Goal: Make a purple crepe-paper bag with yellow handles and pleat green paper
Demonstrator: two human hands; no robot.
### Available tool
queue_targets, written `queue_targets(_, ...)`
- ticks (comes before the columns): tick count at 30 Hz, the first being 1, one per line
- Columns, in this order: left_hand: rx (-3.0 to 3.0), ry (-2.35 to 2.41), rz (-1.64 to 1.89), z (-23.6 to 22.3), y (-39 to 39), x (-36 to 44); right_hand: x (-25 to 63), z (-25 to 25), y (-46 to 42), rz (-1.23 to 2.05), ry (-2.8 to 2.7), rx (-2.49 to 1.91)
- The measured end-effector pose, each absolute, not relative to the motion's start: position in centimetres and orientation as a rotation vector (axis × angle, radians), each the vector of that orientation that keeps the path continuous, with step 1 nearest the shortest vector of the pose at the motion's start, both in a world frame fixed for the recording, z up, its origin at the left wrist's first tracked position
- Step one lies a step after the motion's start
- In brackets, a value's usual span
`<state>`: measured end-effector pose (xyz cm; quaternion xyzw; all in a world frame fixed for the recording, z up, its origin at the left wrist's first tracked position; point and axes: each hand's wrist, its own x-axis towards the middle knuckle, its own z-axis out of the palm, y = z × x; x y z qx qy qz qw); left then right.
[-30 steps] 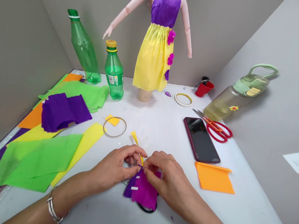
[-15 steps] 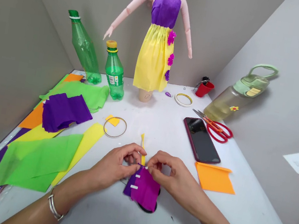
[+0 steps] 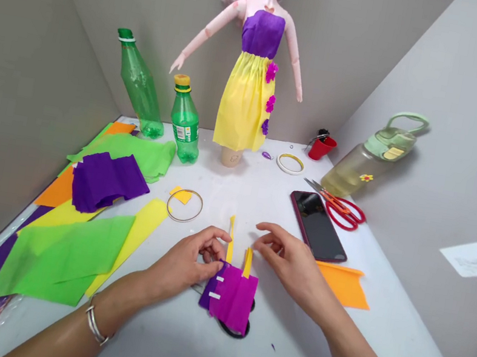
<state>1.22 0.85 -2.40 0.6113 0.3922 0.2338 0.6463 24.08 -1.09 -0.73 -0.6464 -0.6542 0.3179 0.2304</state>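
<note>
A magenta crepe-like piece (image 3: pixel 233 294) lies in front of me, joined to a purple piece (image 3: pixel 206 293) at its left, with small white strips across the seam. One yellow strip (image 3: pixel 231 240) rises from its top left, another yellow strip (image 3: pixel 247 262) from its top right. My left hand (image 3: pixel 195 254) is closed, thumb and fingers at the top left corner of the purple piece. Just right of the second strip, my right hand (image 3: pixel 286 258) hovers with index finger stretched and fingers apart, seemingly holding nothing. A black looped handle (image 3: pixel 234 333) shows partly from beneath.
Green, yellow and purple sheets (image 3: pixel 58 257) cover the left side. A bangle (image 3: pixel 185 206), phone (image 3: pixel 318 226), scissors (image 3: pixel 339 207) and orange sheet (image 3: pixel 344 286) lie around. Behind stand a doll (image 3: pixel 247 100), green bottles (image 3: pixel 185 126), tape roll (image 3: pixel 290 163), red cup (image 3: pixel 321 149) and water bottle (image 3: pixel 361 163).
My right hand has let go of the piece's top edge and moved up and right, its fingers spreading. The right yellow strip now shows. My left hand stays at the corner.
</note>
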Motion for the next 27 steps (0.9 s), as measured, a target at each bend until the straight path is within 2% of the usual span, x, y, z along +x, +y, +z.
queue_targets(4,1.355,0.876,0.553,-2.9,0.8,1.2,22.2,0.2,-0.9,1.259,-1.679,-1.605)
queue_targets(10,1.343,0.859,0.564,-2.9,0.7,1.3,21.2,-0.5,0.7,1.245,-1.633,-1.544)
queue_targets(18,1.343,0.855,0.571,-3.7,0.9,1.1,20.7,-1.7,1.7,1.504,-1.306,-1.345)
queue_targets(27,1.348,0.854,0.532,-3.7,0.8,1.1,20.5,-1.1,1.6,1.386,-1.191,-1.283)
